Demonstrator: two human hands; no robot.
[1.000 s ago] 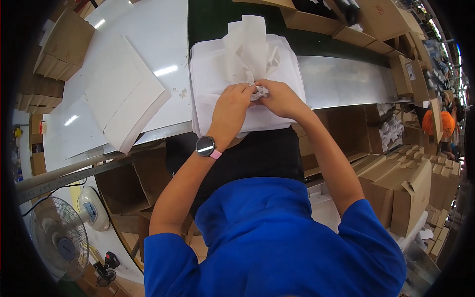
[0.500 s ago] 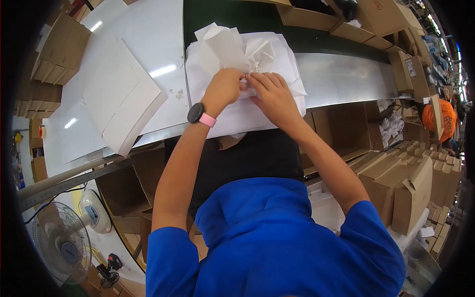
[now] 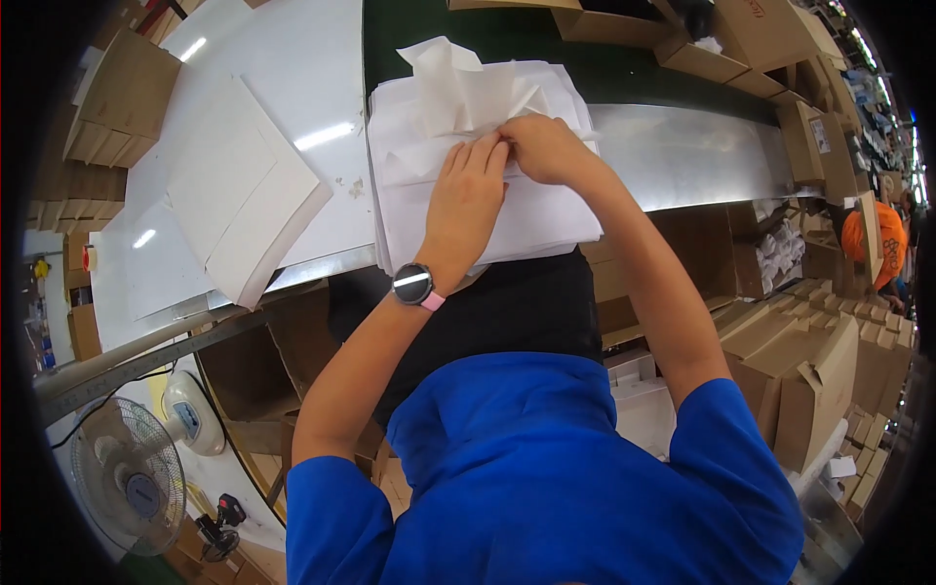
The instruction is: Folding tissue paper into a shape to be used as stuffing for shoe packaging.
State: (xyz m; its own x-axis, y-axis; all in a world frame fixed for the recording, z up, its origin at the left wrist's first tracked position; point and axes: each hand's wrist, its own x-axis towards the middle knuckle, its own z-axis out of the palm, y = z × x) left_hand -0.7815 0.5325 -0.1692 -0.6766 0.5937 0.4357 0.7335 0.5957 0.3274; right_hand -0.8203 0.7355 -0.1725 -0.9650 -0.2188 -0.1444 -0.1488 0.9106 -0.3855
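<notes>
A stack of white paper sheets [image 3: 531, 219] lies on the bench in front of me. On its far half stands a crumpled sheet of white paper [image 3: 468, 93], bunched and folded upward. My left hand [image 3: 473, 183] rests on the near side of that sheet, its fingers stretched out and lying flat; a watch with a pink strap is on that wrist. Just beside it, my right hand [image 3: 546, 148] has its fingers curled round the gathered part of the crumpled sheet. The fingertips of both hands meet there, and whatever lies under them is hidden.
To the left, another white paper stack [image 3: 249, 195] lies on the white tabletop [image 3: 336, 88]. A green belt [image 3: 400, 24] runs beyond, with cardboard boxes [image 3: 624, 41] along it. More cartons [image 3: 790, 370] stand at right; a fan [image 3: 127, 478] is at lower left. A person in orange [image 3: 877, 244] is far right.
My left hand has gone from curled fingers to flat ones, lower on the sheet. My right hand has turned and curled at the gathered paper. The crumpled sheet has shifted right.
</notes>
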